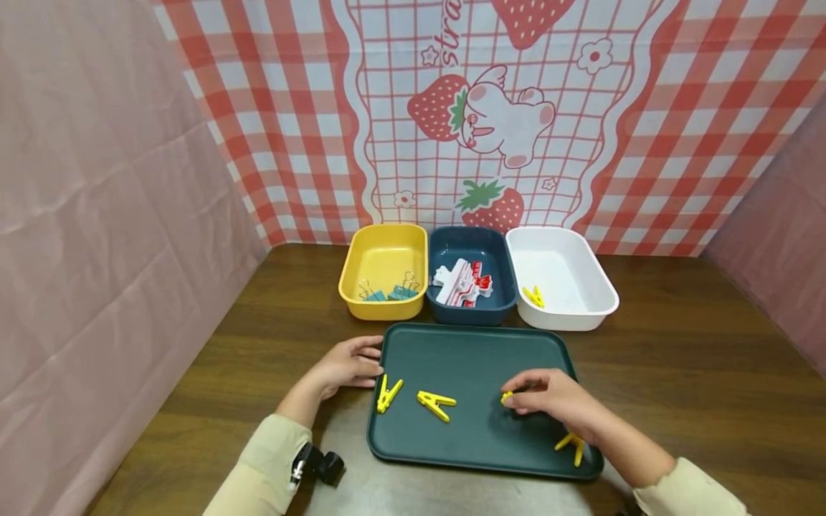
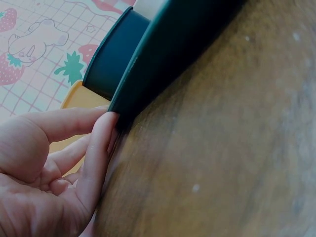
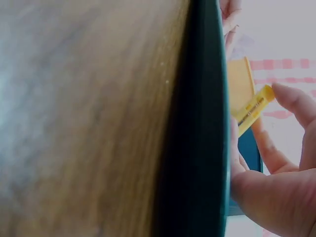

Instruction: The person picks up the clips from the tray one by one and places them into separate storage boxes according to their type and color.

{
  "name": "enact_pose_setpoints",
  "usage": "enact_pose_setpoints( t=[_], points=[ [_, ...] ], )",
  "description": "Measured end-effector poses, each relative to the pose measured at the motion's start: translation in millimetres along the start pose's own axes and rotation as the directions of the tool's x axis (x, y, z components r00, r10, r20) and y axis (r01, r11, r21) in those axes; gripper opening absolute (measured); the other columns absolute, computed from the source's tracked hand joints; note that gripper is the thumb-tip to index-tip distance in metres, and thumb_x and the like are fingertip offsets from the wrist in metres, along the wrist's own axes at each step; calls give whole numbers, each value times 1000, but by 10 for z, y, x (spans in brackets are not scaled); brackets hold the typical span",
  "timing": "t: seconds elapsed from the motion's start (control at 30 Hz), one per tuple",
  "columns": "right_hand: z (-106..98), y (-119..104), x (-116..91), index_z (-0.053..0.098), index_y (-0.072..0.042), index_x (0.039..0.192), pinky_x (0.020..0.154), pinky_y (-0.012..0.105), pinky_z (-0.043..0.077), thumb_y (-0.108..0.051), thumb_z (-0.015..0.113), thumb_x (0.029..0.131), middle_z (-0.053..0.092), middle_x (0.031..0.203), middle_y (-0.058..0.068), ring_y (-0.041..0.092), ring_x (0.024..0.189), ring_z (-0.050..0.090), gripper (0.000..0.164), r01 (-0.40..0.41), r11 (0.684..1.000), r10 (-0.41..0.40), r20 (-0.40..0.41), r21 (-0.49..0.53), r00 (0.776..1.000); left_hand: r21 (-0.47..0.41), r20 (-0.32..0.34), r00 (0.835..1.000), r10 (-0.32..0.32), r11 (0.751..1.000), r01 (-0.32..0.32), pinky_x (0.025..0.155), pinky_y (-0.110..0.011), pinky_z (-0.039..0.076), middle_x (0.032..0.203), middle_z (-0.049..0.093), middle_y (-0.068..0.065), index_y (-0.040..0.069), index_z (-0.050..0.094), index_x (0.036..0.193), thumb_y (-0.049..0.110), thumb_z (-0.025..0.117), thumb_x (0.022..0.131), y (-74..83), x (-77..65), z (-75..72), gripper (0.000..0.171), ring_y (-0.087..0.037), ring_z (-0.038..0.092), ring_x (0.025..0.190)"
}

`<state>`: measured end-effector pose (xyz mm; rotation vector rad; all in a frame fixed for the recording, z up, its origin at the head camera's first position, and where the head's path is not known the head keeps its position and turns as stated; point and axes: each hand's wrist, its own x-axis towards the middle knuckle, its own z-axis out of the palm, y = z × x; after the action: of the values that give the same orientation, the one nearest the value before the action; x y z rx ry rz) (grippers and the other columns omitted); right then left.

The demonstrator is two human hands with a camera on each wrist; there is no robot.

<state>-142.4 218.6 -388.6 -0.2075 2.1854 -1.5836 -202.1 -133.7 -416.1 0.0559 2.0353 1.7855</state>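
At the left edge of a dark green tray (image 1: 477, 351), my left hand (image 1: 348, 365) touches the rim with its fingertips, fingers fairly straight. My right hand (image 1: 548, 398) pinches a yellow clothespin (image 3: 255, 109) between thumb and fingers, over the right half of the tray. In the head view only the clothespin's end (image 1: 506, 396) shows. Two more yellow clothespins, a left one (image 1: 388, 394) and a middle one (image 1: 437, 403), lie on the tray. A third clothespin (image 1: 571, 447) lies at its near right corner, partly under the right wrist.
Behind the tray stand three bins side by side: a yellow bin (image 1: 355, 265) with teal binder clips (image 1: 401, 292), a dark blue bin (image 1: 474, 236) with red and white clips (image 1: 461, 283), and a white bin (image 1: 574, 269) with one yellow clothespin (image 1: 533, 296). A checked cloth (image 1: 303, 129) hangs behind.
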Motion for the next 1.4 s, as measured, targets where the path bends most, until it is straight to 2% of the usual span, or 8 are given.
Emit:
enact_pose_setpoints(
  t=[0.2,0.53,0.7,0.93,1.13,1.2,1.4],
  points=[
    [-26,9,36,58,14,111,79,31,54,-17,69,84,65,101,10,18,88,63,42,5,987,6,-70,162,998,-5,0,1000,-1,1000,1,70,-34,57,119,49,-20,1,41,138,-6,62,83,-7,12,-1,59,-19,62,82],
    [-75,-58,70,54,13,118,83,32,53,-19,66,88,62,110,11,17,93,61,46,1,960,49,-171,282,984,-12,-7,1000,5,1000,-5,69,-34,57,116,49,-19,0,41,137,-7,62,82,-7,18,4,59,-18,61,80],
    [-108,-102,86,54,10,120,83,30,52,-20,66,88,63,109,10,17,91,60,45,15,940,58,-202,342,978,-9,-7,1000,1,1000,-1,70,-34,57,116,49,-19,1,42,138,-7,63,82,-5,25,-2,60,-18,61,81],
    [-126,-146,141,65,-3,104,81,29,53,-17,66,88,66,98,4,15,84,62,21,53,909,52,-239,413,970,-13,-9,1000,1,1000,-1,69,-34,57,116,50,-19,1,41,138,-7,62,82,-6,15,-3,60,-18,62,80],
    [-223,-217,161,70,-14,91,80,28,53,-19,65,89,66,92,-4,10,78,61,8,102,889,32,-283,446,959,-14,-6,1000,-4,1000,4,69,-33,57,117,50,-20,1,41,138,-8,62,83,-8,16,-1,60,-18,62,80],
    [-261,-226,171,70,-17,88,80,28,53,-19,64,89,66,91,-5,10,77,62,6,127,886,14,-300,445,954,-14,-6,1000,-4,1000,4,69,-33,57,117,50,-20,1,41,138,-8,62,83,-7,15,-1,60,-18,62,80],
    [-367,-256,222,72,-19,80,76,26,54,-15,63,90,64,85,-4,9,73,62,13,212,852,-34,-353,478,935,-12,-6,1000,-3,1000,3,69,-34,57,117,50,-20,1,41,138,-8,62,83,3,12,3,60,-18,62,80]
  ],
)
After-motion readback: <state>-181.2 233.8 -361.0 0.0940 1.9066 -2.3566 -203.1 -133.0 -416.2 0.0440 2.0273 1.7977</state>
